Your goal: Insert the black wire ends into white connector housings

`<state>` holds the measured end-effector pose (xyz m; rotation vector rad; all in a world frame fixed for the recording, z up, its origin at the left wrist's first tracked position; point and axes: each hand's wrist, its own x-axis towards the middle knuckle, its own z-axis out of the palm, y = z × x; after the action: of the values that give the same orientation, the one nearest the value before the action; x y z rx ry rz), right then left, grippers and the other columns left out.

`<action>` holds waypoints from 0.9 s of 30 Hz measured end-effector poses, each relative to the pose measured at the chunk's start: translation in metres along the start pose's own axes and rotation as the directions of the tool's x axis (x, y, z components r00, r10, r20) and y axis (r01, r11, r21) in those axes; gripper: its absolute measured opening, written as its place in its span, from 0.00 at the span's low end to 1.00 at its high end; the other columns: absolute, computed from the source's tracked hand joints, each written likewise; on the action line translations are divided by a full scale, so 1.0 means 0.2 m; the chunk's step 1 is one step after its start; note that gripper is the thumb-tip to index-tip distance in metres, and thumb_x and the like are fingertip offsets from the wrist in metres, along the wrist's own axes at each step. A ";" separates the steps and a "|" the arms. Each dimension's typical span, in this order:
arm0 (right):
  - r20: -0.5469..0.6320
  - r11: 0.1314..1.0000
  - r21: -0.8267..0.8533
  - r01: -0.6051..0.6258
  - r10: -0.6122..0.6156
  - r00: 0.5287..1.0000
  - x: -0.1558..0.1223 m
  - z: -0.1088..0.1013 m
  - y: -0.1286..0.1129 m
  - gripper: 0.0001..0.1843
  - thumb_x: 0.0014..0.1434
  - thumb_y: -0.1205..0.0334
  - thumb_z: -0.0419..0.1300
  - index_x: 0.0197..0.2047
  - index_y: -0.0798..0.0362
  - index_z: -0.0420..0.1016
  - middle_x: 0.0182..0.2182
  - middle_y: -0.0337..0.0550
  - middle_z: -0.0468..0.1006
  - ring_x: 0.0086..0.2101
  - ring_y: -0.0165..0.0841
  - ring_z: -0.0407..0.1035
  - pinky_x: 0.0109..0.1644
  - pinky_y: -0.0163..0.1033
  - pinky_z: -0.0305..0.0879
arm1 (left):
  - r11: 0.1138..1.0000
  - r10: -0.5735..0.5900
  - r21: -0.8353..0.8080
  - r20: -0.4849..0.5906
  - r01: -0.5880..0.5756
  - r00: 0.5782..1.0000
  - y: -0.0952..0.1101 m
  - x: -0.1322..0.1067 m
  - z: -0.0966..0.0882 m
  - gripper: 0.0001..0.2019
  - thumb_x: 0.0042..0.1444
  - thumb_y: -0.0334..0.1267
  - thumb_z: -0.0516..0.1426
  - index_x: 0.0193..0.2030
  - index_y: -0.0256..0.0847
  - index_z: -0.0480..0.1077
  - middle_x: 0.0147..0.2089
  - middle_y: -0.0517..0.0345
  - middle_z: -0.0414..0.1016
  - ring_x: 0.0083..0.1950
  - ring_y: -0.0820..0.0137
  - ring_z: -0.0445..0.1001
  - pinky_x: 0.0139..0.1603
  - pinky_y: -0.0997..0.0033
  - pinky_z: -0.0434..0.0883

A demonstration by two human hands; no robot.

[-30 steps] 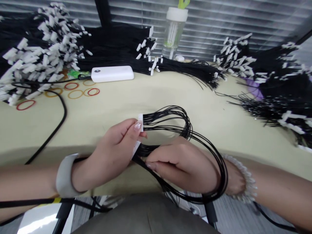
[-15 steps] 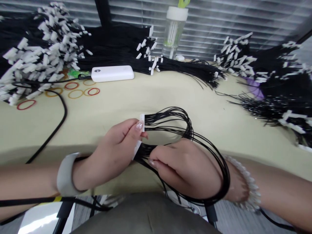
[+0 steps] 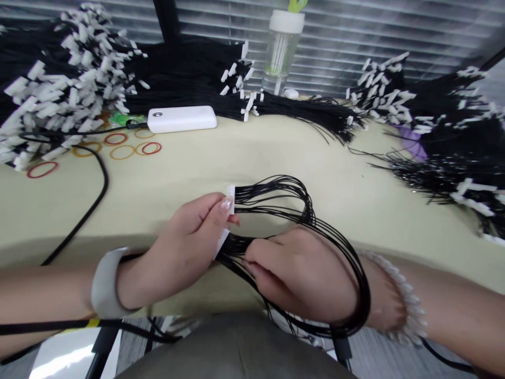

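My left hand [image 3: 189,239] is closed on a wire harness, its thumb pressed on a white connector [image 3: 231,199] with thin black wires running out to the right. A second white connector [image 3: 222,242] shows just below, partly hidden by that hand. From both connectors the black wires [image 3: 351,252] form loops, and one big loop passes around my right wrist. My right hand [image 3: 302,273] is closed around the wires close to the lower connector; its fingertips are mostly hidden.
A white power bank [image 3: 182,119] with a black cable [image 3: 103,179] lies near several rubber bands [image 3: 122,152]. Heaps of white-ended black wires [image 3: 82,84] line the back left, with more wire bundles [image 3: 453,158] at right. A clear bottle [image 3: 282,52] stands behind by the blinds.
My right hand has shifted slightly to the right along the wires, and the loop around its wrist has moved a little. The left hand stays nearly still.
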<state>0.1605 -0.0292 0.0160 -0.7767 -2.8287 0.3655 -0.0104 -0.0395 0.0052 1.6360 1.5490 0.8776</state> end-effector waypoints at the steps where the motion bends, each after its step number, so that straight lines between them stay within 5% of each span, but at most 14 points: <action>1: 0.025 0.999 0.018 -0.040 0.039 0.999 0.00 -0.01 0.00 0.08 0.52 0.65 0.47 0.26 0.53 0.64 0.16 0.33 0.62 0.17 0.22 0.49 0.21 0.33 0.41 | 1.000 0.001 0.001 0.001 -0.001 1.000 0.00 0.00 0.00 0.16 0.58 0.43 0.43 0.24 0.40 0.61 0.22 0.65 0.60 0.23 0.77 0.57 0.23 0.78 0.56; 6: 0.262 0.980 0.109 -0.169 0.135 0.956 -0.01 -0.16 0.10 0.08 0.47 0.71 0.48 0.20 0.55 0.63 0.15 0.33 0.62 0.18 0.20 0.50 0.20 0.28 0.46 | 1.000 -0.011 -0.011 -0.016 0.011 1.000 0.01 0.00 0.00 0.16 0.58 0.44 0.43 0.25 0.39 0.61 0.22 0.64 0.60 0.24 0.76 0.58 0.24 0.77 0.57; 8: 0.257 0.958 0.120 -0.261 0.224 0.940 -0.02 -0.23 0.18 0.09 0.49 0.68 0.50 0.19 0.55 0.66 0.13 0.32 0.60 0.15 0.19 0.49 0.18 0.28 0.44 | 0.999 -0.031 -0.031 -0.011 0.030 0.999 0.00 -0.01 0.00 0.16 0.58 0.45 0.43 0.24 0.39 0.60 0.23 0.64 0.61 0.25 0.75 0.59 0.25 0.77 0.57; 9: 0.194 0.924 0.145 -0.354 0.324 0.926 -0.02 -0.26 0.22 0.08 0.50 0.66 0.52 0.21 0.54 0.68 0.13 0.33 0.62 0.15 0.19 0.51 0.16 0.28 0.46 | 0.998 -0.041 -0.042 -0.006 0.041 0.999 0.00 -0.01 0.00 0.16 0.57 0.45 0.43 0.24 0.39 0.60 0.23 0.64 0.61 0.25 0.75 0.59 0.24 0.77 0.57; 11: -0.170 0.868 0.288 -0.405 0.463 0.870 -0.03 -0.31 0.29 0.06 0.51 0.63 0.54 0.28 0.52 0.73 0.18 0.36 0.68 0.17 0.21 0.59 0.17 0.28 0.54 | 0.996 -0.056 -0.065 0.007 0.056 0.998 0.00 -0.01 0.00 0.16 0.57 0.46 0.43 0.24 0.39 0.59 0.23 0.64 0.61 0.24 0.75 0.58 0.23 0.77 0.57; 13: -0.499 0.831 0.493 -0.257 0.512 0.699 -0.03 -0.34 0.35 0.08 0.51 0.64 0.55 0.35 0.52 0.73 0.29 0.41 0.73 0.26 0.26 0.67 0.27 0.32 0.65 | 0.995 -0.063 -0.074 0.017 0.064 0.998 0.00 -0.01 0.00 0.16 0.57 0.46 0.43 0.24 0.39 0.59 0.23 0.64 0.61 0.24 0.76 0.58 0.23 0.77 0.56; 15: -0.618 0.760 0.649 -0.032 0.551 0.561 -0.03 -0.35 0.39 0.09 0.52 0.67 0.54 0.37 0.51 0.72 0.37 0.42 0.71 0.35 0.29 0.68 0.38 0.37 0.67 | 0.995 -0.058 -0.076 0.021 0.059 0.998 0.00 -0.01 0.00 0.16 0.57 0.45 0.43 0.24 0.39 0.59 0.23 0.64 0.62 0.24 0.76 0.58 0.23 0.77 0.57; 16: -0.620 0.710 0.703 0.054 0.573 0.536 -0.02 -0.35 0.40 0.09 0.52 0.67 0.54 0.36 0.51 0.72 0.39 0.41 0.70 0.36 0.28 0.68 0.41 0.37 0.67 | 0.996 -0.054 -0.072 0.026 0.056 0.998 0.01 -0.01 0.00 0.16 0.57 0.45 0.44 0.23 0.39 0.59 0.23 0.64 0.62 0.24 0.76 0.58 0.23 0.78 0.57; 18: -0.573 0.622 0.774 0.124 0.603 0.554 -0.01 -0.33 0.40 0.07 0.52 0.67 0.55 0.35 0.50 0.72 0.38 0.39 0.70 0.33 0.25 0.67 0.40 0.35 0.66 | 0.996 -0.046 -0.069 0.032 0.048 0.998 0.01 -0.01 0.00 0.16 0.57 0.44 0.44 0.23 0.39 0.59 0.23 0.64 0.63 0.24 0.76 0.58 0.23 0.78 0.57; 22: -0.383 0.573 0.819 -0.022 0.575 0.723 0.00 -0.31 0.35 0.06 0.53 0.64 0.56 0.36 0.52 0.71 0.30 0.38 0.71 0.25 0.23 0.65 0.30 0.32 0.64 | 0.989 -0.071 -0.124 0.039 0.075 0.997 0.00 -0.01 0.00 0.15 0.57 0.44 0.44 0.24 0.39 0.60 0.24 0.63 0.63 0.23 0.76 0.58 0.22 0.78 0.57; 25: -0.219 0.731 0.644 -0.227 0.460 0.860 -0.05 -0.35 0.33 0.07 0.54 0.61 0.54 0.34 0.53 0.70 0.25 0.37 0.71 0.24 0.22 0.65 0.28 0.31 0.62 | 0.972 -0.113 -0.206 0.024 0.115 0.993 0.00 -0.01 0.00 0.16 0.56 0.46 0.45 0.23 0.39 0.59 0.22 0.63 0.61 0.21 0.77 0.56 0.20 0.78 0.55; 27: 0.057 0.853 0.417 -0.315 0.321 0.945 -0.10 -0.41 0.34 0.08 0.55 0.59 0.53 0.31 0.53 0.71 0.21 0.36 0.69 0.22 0.21 0.63 0.25 0.28 0.60 | 0.957 -0.144 -0.254 0.005 0.141 0.989 -0.01 0.00 0.00 0.16 0.56 0.48 0.45 0.23 0.39 0.59 0.21 0.64 0.60 0.20 0.77 0.55 0.18 0.78 0.54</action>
<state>0.2288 0.0332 0.0716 -1.1321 -2.4565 0.9779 -0.0103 -0.0399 0.0036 1.3224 1.4758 0.9662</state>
